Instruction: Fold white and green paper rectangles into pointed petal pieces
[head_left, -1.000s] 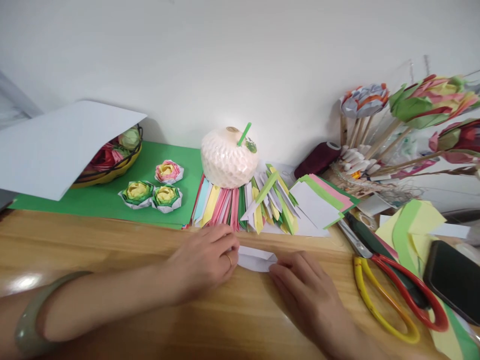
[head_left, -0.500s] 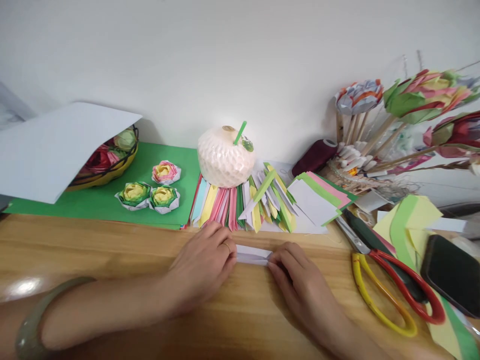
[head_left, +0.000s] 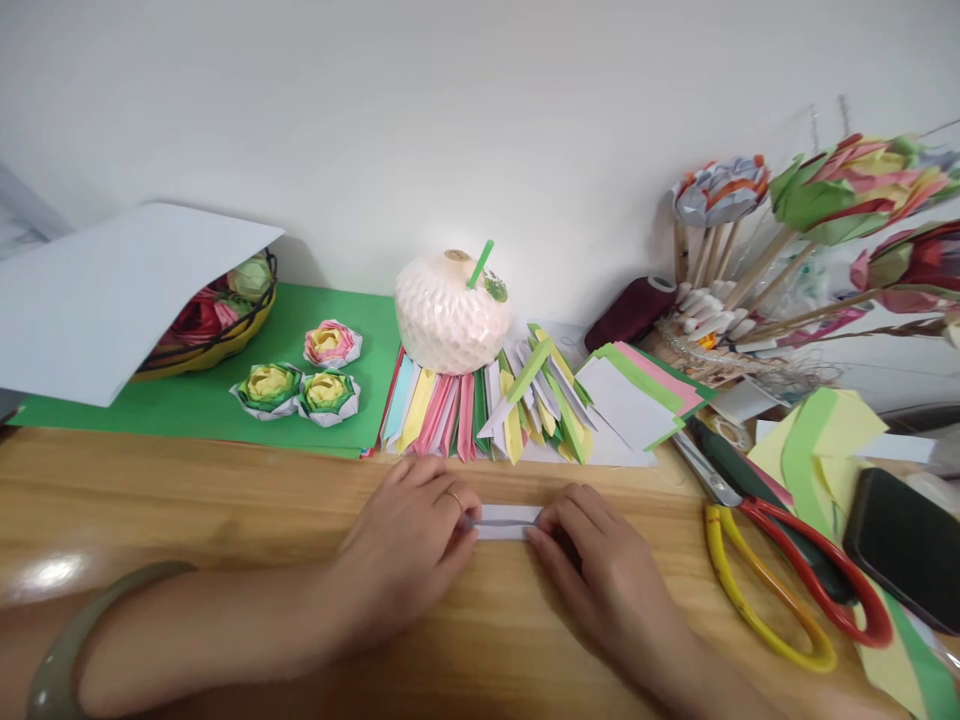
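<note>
A narrow folded strip of white paper [head_left: 504, 522] lies near the middle of the wooden table, a crease line running along its length. My left hand [head_left: 416, 525] grips its left end, fingers bent, a ring on one finger and a bangle on the wrist. At the strip's other end, my right hand [head_left: 592, 550] pinches the paper between thumb and curled fingers. Just beyond my hands lie folded coloured paper pieces [head_left: 442, 415], with more in a loose heap [head_left: 547, 400]. The fingers cover both ends of the strip.
A white textured coconut-shaped object [head_left: 452, 310] with a green straw stands behind the folded pieces. Scissors [head_left: 765, 570] and a black phone [head_left: 904, 545] lie at right, below paper flowers on sticks [head_left: 720, 190]. Left are small paper flowers [head_left: 330, 395] on green paper [head_left: 195, 415] and a basket [head_left: 225, 350].
The strip now lies flatter and straighter, with a crease showing along its middle. My left hand has shifted slightly right and down; my right hand has barely moved.
</note>
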